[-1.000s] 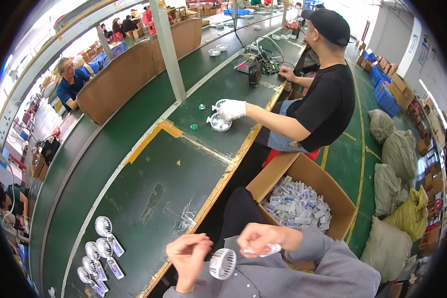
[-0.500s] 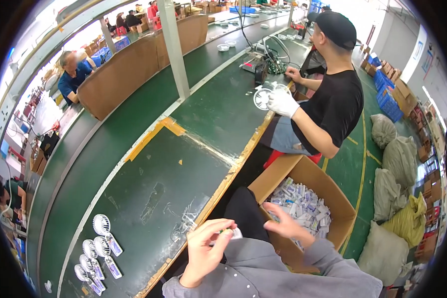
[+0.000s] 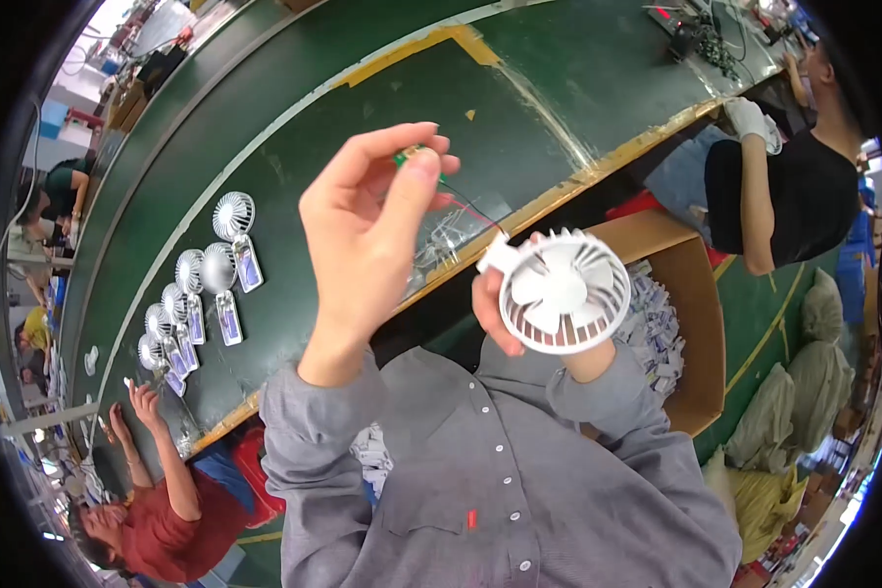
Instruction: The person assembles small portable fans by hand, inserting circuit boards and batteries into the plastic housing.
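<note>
My left hand point(image 3: 367, 230) is raised over the table edge, its thumb and fingers pinching a small green circuit board point(image 3: 412, 155). Thin dark and red wires point(image 3: 480, 210) run from the board toward a white round fan head point(image 3: 564, 292) with a slatted cage and several blades. That fan head is gripped by my right hand point(image 3: 493, 314), whose fingers wrap its left side and back; the cage hides part of the hand. A short white neck point(image 3: 498, 255) sticks out at the fan's upper left, near where the wires end.
Several white handheld fans point(image 3: 227, 267) lie in a group on the green table point(image 3: 382, 108) at left. An open cardboard box point(image 3: 701, 343) of small wrapped pieces stands at my right. One co-worker point(image 3: 784, 186) sits at the far right; another in red point(image 3: 181, 514) reaches in from the lower left.
My right hand, earlier apart with spread fingers near the box, now holds the fan head. Both hands are higher, with the circuit board and wires now showing. The view has turned, bringing in the red-clad co-worker.
</note>
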Demonstrator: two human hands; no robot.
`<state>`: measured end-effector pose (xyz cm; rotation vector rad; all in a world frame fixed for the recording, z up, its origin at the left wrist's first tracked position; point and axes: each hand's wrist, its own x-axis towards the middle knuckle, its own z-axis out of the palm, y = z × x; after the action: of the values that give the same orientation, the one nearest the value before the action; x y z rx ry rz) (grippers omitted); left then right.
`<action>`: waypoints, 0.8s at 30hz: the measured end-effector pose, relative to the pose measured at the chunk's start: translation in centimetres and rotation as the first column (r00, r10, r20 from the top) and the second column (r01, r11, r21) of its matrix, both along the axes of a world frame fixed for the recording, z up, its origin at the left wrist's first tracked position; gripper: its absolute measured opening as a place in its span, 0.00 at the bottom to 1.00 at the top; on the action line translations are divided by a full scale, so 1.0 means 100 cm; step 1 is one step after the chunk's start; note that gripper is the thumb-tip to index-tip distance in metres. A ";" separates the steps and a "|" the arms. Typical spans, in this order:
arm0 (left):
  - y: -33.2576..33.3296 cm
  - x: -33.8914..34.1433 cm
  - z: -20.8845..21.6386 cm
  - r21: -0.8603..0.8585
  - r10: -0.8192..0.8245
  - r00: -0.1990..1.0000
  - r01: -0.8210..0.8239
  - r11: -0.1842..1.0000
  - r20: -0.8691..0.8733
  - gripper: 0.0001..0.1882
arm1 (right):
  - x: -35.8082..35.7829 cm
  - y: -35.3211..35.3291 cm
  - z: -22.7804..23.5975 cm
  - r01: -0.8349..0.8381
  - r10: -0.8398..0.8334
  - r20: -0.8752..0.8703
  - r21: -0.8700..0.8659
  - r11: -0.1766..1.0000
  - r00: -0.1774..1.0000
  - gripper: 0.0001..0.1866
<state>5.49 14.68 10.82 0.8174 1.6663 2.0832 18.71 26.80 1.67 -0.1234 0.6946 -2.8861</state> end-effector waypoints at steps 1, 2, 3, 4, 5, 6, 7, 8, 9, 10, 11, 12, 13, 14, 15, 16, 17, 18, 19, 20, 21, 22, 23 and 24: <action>-0.006 -0.007 -0.001 -0.017 0.027 1.000 -0.027 0.999 -0.016 0.11 | 0.003 -0.007 0.003 0.113 -0.113 0.017 0.037 0.993 0.993 0.34; -0.011 -0.013 -0.007 -0.039 0.064 0.997 -0.065 0.997 -0.038 0.11 | 0.004 -0.012 -0.001 0.128 -0.096 0.183 -0.174 0.976 0.978 0.35; -0.013 -0.016 -0.013 -0.037 0.067 0.997 -0.069 0.997 -0.038 0.11 | 0.007 -0.012 0.002 0.140 -0.076 0.239 -0.264 0.954 0.968 0.35; -0.014 -0.020 -0.018 -0.041 0.052 0.998 -0.053 0.998 -0.028 0.11 | -0.001 -0.009 -0.001 0.094 -0.059 0.111 -0.338 0.936 0.992 0.33; -0.016 -0.022 -0.026 -0.046 0.034 0.999 -0.034 0.998 -0.014 0.11 | 0.001 -0.008 -0.001 0.136 -0.025 0.259 -0.423 0.896 0.966 0.30; -0.020 -0.026 -0.035 -0.100 0.019 0.999 -0.022 0.995 -0.030 0.12 | 0.003 -0.006 0.012 0.304 -0.195 0.375 -0.258 0.917 0.907 0.26; -0.028 -0.032 -0.045 -0.172 0.045 0.994 -0.062 0.983 -0.099 0.12 | 0.001 -0.005 0.018 0.368 -0.280 0.411 -0.152 0.917 0.868 0.24; -0.034 -0.040 -0.058 -0.233 0.058 0.984 -0.096 0.968 -0.166 0.13 | 0.000 0.002 0.021 0.434 -0.377 0.436 -0.035 0.900 0.817 0.22; -0.043 -0.054 -0.076 -0.301 0.101 0.927 -0.218 0.928 -0.360 0.14 | 0.003 0.016 0.011 0.406 -0.365 0.334 -0.057 0.912 0.869 0.20; -0.055 -0.067 -0.087 -0.356 0.146 0.880 -0.329 0.875 -0.453 0.16 | 0.007 0.027 0.012 0.426 -0.405 0.277 -0.016 0.905 0.871 0.21; -0.075 -0.086 -0.096 -0.388 0.146 0.765 -0.469 0.793 -0.627 0.19 | 0.007 0.034 0.017 0.493 -0.536 0.217 0.224 0.841 0.816 0.20; -0.100 -0.107 -0.106 -0.390 0.109 0.620 -0.611 0.689 -0.777 0.23 | 0.010 0.044 0.017 0.542 -0.621 0.193 0.339 0.769 0.759 0.18; -0.129 -0.128 -0.116 -0.392 0.104 0.550 -0.703 0.593 -0.829 0.26 | 0.012 0.056 0.016 0.580 -0.697 0.158 0.444 0.683 0.700 0.16; -0.176 -0.154 -0.133 -0.397 0.059 0.467 -0.805 0.442 -0.882 0.31 | 0.008 0.062 0.020 0.597 -0.729 0.150 0.479 0.644 0.667 0.15; -0.197 -0.165 -0.139 -0.474 0.040 0.524 -0.798 0.371 -0.851 0.36 | 0.009 0.075 0.018 0.617 -0.774 0.124 0.532 0.581 0.621 0.15; -0.230 -0.178 -0.145 -0.535 0.000 0.547 -0.819 0.208 -0.837 0.39 | 0.005 0.085 0.015 0.631 -0.803 0.092 0.567 0.529 0.589 0.15; -0.249 -0.180 -0.147 -0.609 0.012 0.610 -0.791 0.050 -0.792 0.42 | 0.002 0.099 0.007 0.649 -0.814 0.060 0.571 0.503 0.578 0.14; -0.266 -0.178 -0.152 -0.625 0.041 0.624 -0.774 -0.098 -0.780 0.45 | -0.003 0.114 -0.004 0.662 -0.844 -0.032 0.637 0.395 0.535 0.14; -0.273 -0.170 -0.151 -0.624 0.025 0.631 -0.758 -0.190 -0.775 0.46 | -0.010 0.126 -0.016 0.668 -0.855 -0.123 0.683 0.296 0.504 0.14; -0.280 -0.166 -0.152 -0.616 0.015 0.639 -0.735 -0.285 -0.769 0.47 | -0.011 0.143 -0.029 0.600 -0.840 -0.223 0.787 0.144 0.494 0.15; -0.303 -0.172 -0.151 -0.730 0.005 0.746 -0.649 -0.215 -0.666 0.48 | -0.020 0.151 -0.034 0.459 -0.768 -0.380 0.879 -0.127 0.516 0.15; -0.316 -0.157 -0.145 -0.737 0.019 0.748 -0.649 -0.190 -0.664 0.49 | -0.025 0.150 -0.029 0.444 -0.662 -0.543 0.831 -0.335 0.516 0.16; -0.316 -0.156 -0.158 -0.704 -0.030 0.717 -0.691 -0.165 -0.696 0.49 | -0.032 0.160 -0.039 0.417 -0.588 -0.605 0.796 -0.439 0.536 0.16; -0.281 -0.154 -0.165 -0.756 0.021 0.759 -0.647 -0.098 -0.651 0.50 | -0.033 0.174 -0.046 0.327 -0.540 -0.626 0.768 -0.550 0.562 0.16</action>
<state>-9.96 -13.46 -5.68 0.2292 3.1640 0.1224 15.44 44.22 -2.92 0.9180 3.5226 -1.3378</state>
